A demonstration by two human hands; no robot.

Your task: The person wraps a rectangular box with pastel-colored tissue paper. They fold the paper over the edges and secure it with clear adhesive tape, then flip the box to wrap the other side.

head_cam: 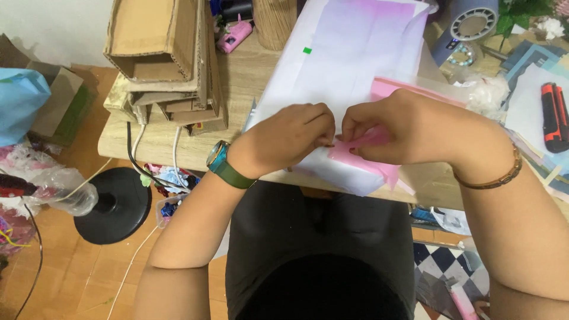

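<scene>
A small pink paper piece (363, 142) was pinched by both the left hand (290, 135) and right hand (409, 127), fingers clenched on it, near the table's (237, 83) front edge, over white sheets (332, 65).

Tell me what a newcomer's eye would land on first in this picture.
The two hands meet at the centre: the left hand and right hand pinch a small pink paper piece over a big white sheet at the wooden table's near edge. A stack of cardboard pieces stands at the far left of the table, and a red and black utility knife lies at the right edge.
</scene>
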